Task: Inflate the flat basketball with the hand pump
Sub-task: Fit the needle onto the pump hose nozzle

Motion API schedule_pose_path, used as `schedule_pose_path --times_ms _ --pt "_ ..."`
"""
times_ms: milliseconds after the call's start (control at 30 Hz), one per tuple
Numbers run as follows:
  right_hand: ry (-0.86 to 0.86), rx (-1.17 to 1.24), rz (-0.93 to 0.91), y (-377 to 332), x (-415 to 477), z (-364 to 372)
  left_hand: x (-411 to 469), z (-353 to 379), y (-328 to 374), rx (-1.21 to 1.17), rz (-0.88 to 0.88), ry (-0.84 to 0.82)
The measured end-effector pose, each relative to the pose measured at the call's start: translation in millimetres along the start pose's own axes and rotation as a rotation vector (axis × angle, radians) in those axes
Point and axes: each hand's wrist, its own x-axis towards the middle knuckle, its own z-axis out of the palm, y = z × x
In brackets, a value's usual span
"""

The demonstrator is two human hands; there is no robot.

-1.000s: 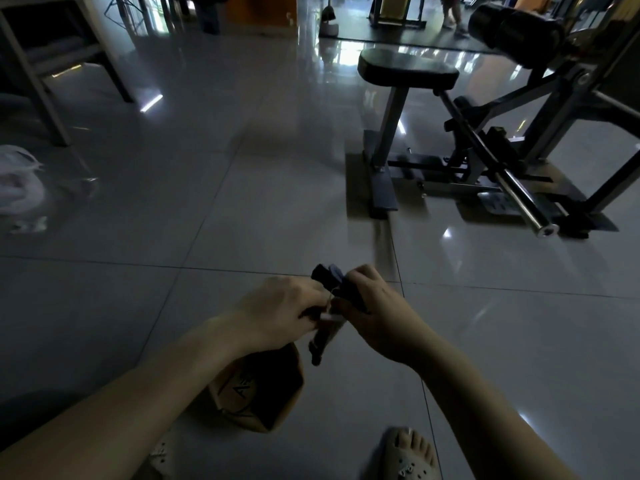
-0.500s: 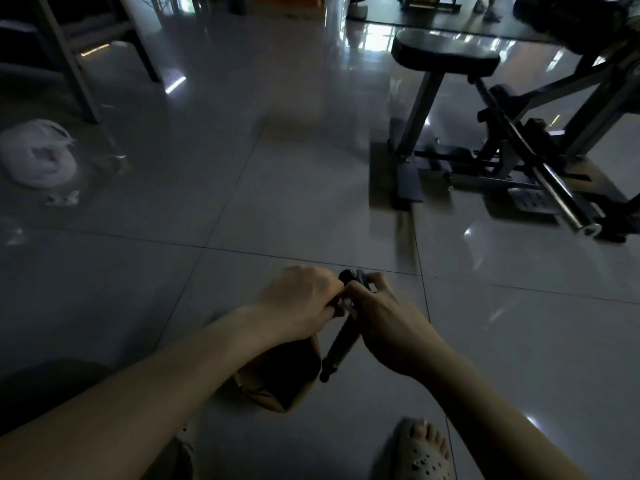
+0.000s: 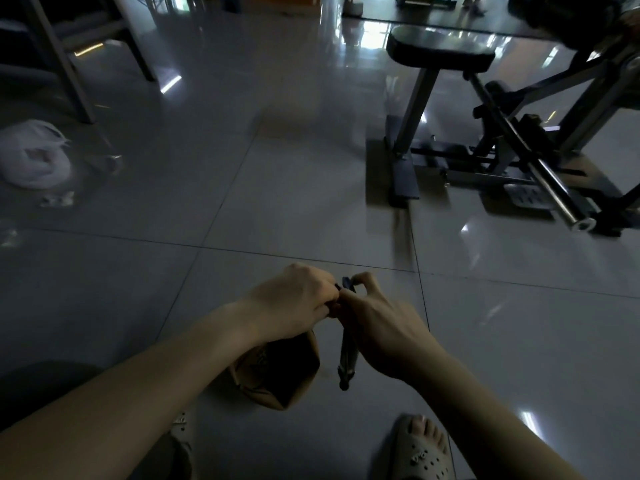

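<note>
head-worn view, facing down-forward, near hands (image 3: pixel 343 317)

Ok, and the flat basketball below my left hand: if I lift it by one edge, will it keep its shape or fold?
Probably it folds: the flat basketball looks creased and caved in below the left hand, which grips the hand pump. It likely will not roll, being folded rather than round.

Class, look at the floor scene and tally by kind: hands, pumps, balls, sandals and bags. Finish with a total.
hands: 2 (left hand, right hand)
hand pump: 1
flat basketball: 1
sandals: 2
white bag: 1
total: 7
</note>
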Motion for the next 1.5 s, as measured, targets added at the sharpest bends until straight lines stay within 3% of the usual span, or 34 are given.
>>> schedule_pose_path --times_ms 333,600,833,967,1033,1300,1400,1500 --pt "-0.027 -0.072 -0.022 -5.2 -1.2 5.4 -5.5 -2.8 -13.3 -0.114 -0.097 -0.164" --pt "-0.009 -0.03 -0.12 -4.7 -2.8 5.2 -6.6 -19.0 -26.3 -0.44 -0.193 -0.367" --pt "0.013 0.01 -0.128 -5.1 -4.5 2.4 -9.2 -22.6 -32.2 -0.712 -0.297 -0.448" --pt "-0.003 0.02 -0.125 -6.1 -4.8 2.1 -8.8 -23.1 -33.4 -0.743 -0.316 -0.468" --pt "-0.002 0.02 -0.117 -5.0 -5.4 0.8 -7.9 -27.2 -35.0 -0.745 -0.327 -0.417" --pt "-0.009 0.072 -0.012 -2.0 -2.4 5.1 -6.1 -2.9 -31.6 -0.512 -0.425 0.042" --pt "-0.006 0.096 0.026 -0.5 -3.1 5.6 -2.5 6.3 -15.9 -0.725 -0.542 0.218" --pt "0.023 0.122 0.034 1.2 -5.2 3.6 3.0 15.3 -11.8 -0.904 -0.651 0.234"
